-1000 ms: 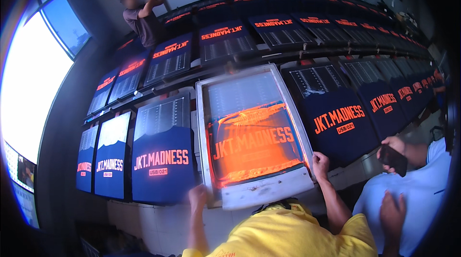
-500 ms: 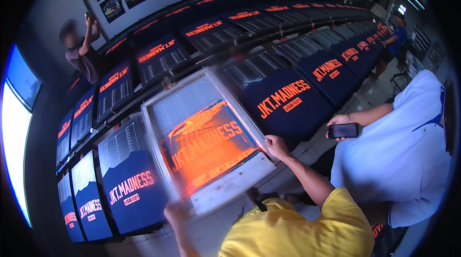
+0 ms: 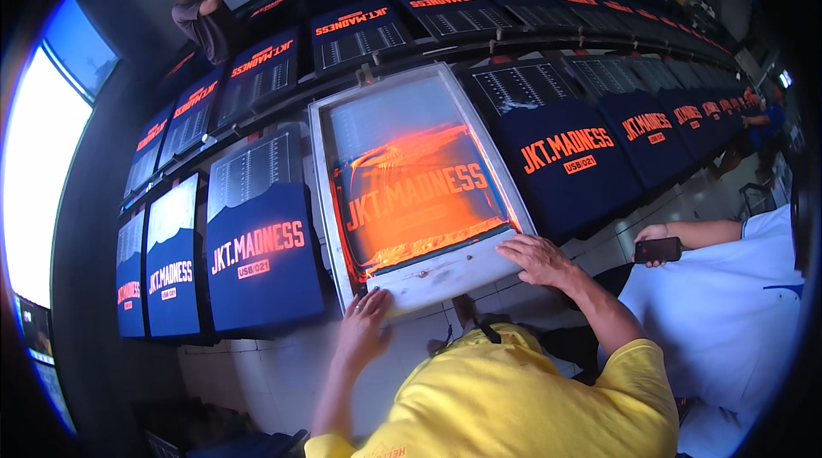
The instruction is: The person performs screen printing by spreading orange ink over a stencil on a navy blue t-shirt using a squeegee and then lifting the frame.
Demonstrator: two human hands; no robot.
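Both my hands rest flat on the near rail of the white printing frame: left hand, right hand, fingers spread. Its mesh glows orange, lying on the worktop between navy shirts with orange lettering.

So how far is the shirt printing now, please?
Done: the dark blue shirts on both sides, like the shirt to the left and the one to the right, already carry orange lettering. In hand: the left hand and right hand rest on the near edge of the printing frame, which has orange ink spread inside. Left: the shirt beneath is hidden.
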